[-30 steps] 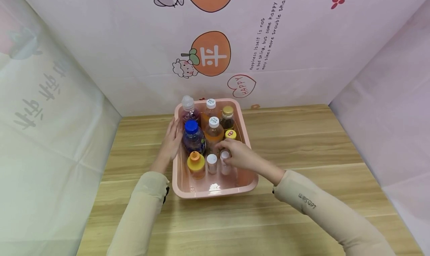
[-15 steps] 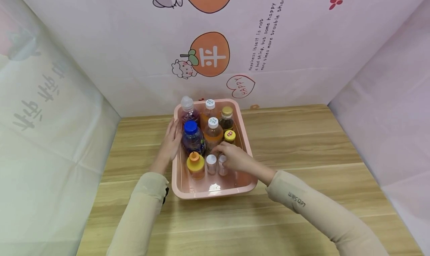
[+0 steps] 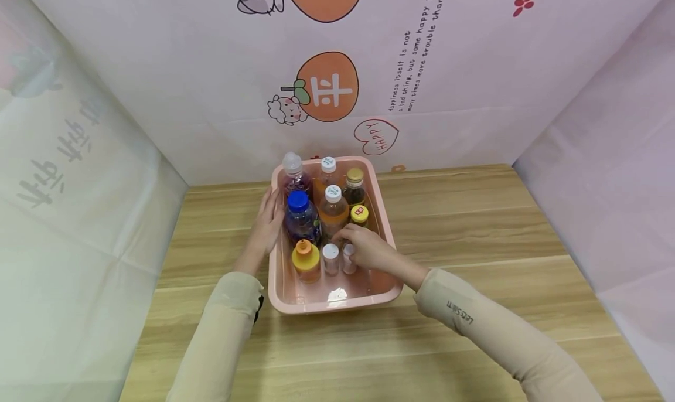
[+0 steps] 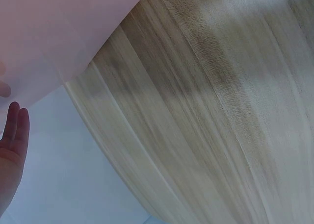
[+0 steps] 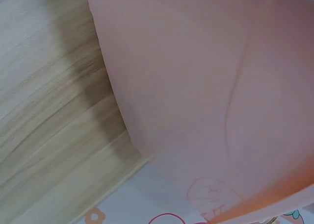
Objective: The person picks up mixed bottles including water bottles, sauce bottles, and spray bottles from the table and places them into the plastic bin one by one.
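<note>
A pink plastic basin (image 3: 387,217) holds several bottles and jars standing upright. My left hand (image 3: 267,221) lies along the basin's left rim with fairly straight fingers; in the left wrist view those fingers (image 4: 17,131) are beside the basin's outer wall. Inside the basin, my right hand (image 3: 366,248) pinches a small clear bottle (image 3: 348,265), its cap partly hidden by the thumb. Close to its left stands a similar small bottle with a white cap (image 3: 331,260). A yellow-topped squeeze bottle (image 3: 306,261) is further left. The right wrist view shows the basin's outside wall (image 5: 181,82), not the hand.
Behind stand a blue-capped bottle (image 3: 302,217), white-capped bottles (image 3: 334,211), a purple bottle (image 3: 296,176), a gold-lidded jar (image 3: 355,185) and a yellow-lidded jar (image 3: 360,214). The basin sits on a wooden table (image 3: 453,232) near a printed back wall (image 3: 211,97).
My right hand has moved slightly left with the small clear bottle, bringing it closer beside the other small bottle. The left hand stays at the rim.
</note>
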The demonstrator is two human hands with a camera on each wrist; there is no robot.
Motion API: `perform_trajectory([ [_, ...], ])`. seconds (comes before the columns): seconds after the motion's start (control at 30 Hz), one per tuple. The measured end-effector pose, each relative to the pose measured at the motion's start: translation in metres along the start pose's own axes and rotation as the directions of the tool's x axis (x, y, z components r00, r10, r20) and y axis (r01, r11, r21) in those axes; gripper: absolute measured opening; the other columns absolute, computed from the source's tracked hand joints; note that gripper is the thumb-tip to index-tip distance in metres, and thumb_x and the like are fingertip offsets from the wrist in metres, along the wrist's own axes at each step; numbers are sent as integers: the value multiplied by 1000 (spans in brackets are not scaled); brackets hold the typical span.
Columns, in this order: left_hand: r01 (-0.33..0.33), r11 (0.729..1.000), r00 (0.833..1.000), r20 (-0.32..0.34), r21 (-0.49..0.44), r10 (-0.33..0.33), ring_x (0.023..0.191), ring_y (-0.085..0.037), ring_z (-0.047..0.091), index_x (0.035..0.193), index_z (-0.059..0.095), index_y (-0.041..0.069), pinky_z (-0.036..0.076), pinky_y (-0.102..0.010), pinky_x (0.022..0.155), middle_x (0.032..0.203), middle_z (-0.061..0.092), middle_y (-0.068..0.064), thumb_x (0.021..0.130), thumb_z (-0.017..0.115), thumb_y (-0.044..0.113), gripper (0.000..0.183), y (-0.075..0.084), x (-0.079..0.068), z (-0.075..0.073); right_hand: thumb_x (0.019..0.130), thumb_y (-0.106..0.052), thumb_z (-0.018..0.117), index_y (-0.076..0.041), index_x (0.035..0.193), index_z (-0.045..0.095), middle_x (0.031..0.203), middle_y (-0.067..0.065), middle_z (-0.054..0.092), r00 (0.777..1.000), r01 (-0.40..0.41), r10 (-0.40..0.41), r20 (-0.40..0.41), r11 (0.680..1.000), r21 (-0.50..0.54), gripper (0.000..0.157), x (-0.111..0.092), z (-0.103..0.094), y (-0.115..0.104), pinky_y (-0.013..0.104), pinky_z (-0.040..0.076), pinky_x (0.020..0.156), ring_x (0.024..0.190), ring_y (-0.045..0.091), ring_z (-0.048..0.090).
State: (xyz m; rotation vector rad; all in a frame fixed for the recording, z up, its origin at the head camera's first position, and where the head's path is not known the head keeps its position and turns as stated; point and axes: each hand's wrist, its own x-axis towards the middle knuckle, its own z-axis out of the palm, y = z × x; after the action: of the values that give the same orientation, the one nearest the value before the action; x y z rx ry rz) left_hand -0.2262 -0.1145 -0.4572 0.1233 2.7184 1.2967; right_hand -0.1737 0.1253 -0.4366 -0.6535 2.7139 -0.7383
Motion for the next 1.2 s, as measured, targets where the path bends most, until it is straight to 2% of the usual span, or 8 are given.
perform_trajectory([
  [0.2, -2, 1000, 1000, -1, 5, 2, 148, -35, 12, 153, 12, 24, 17, -58, 118, 162, -2, 1, 102, 26, 36, 54, 0, 0, -1, 75, 14, 57, -8, 115, 64, 118, 9, 60, 1000, -11, 11, 9, 1000, 0, 47, 3, 2, 0, 27, 46, 71, 97, 21, 59],
  [0.43, 2, 1000, 1000, 7, 11, -2, 148, -35, 12, 153, 12, 23, 17, -58, 118, 162, -2, 0, 102, 25, 36, 54, 0, -1, 0, 71, 17, 56, -6, 113, 65, 115, 10, 61, 1000, -5, 5, 11, 1000, -10, 48, 2, 5, -2, 31, 51, 73, 96, 21, 60],
  [0.7, 3, 1000, 1000, 16, 11, -3, 148, -35, 10, 154, 10, 24, 16, -59, 118, 162, -4, 0, 103, 24, 38, 55, -1, -2, -1, 71, 15, 57, -6, 113, 65, 115, 10, 61, 1000, 26, -26, 5, 998, -54, 47, 4, 10, -1, 34, 54, 80, 105, 23, 61],
  [0.83, -3, 1000, 1000, 12, 6, 3, 148, -35, 9, 154, 10, 24, 16, -59, 118, 162, -3, -1, 102, 24, 39, 55, -3, 0, -1, 72, 15, 58, -6, 113, 64, 114, 10, 61, 1000, -3, 3, 10, 999, -51, 46, 5, 10, -3, 35, 55, 81, 103, 22, 61],
  [1.03, -35, 999, 999, -18, -10, 35, 147, -38, 11, 153, 13, 25, 16, -62, 116, 162, -1, 0, 100, 25, 43, 57, -4, -3, -3, 72, 15, 59, -7, 116, 63, 116, 11, 60, 999, -22, 23, 33, 999, -34, 49, 6, 10, -6, 32, 52, 75, 104, 25, 61],
  [1.2, -34, 999, 999, -29, -10, 34, 147, -38, 11, 153, 14, 25, 15, -62, 117, 162, 0, 0, 101, 26, 42, 56, -6, -2, -3, 72, 15, 60, -5, 115, 63, 117, 12, 60, 999, -9, 10, 33, 1000, -26, 48, 6, 10, -6, 31, 50, 71, 102, 27, 61],
])
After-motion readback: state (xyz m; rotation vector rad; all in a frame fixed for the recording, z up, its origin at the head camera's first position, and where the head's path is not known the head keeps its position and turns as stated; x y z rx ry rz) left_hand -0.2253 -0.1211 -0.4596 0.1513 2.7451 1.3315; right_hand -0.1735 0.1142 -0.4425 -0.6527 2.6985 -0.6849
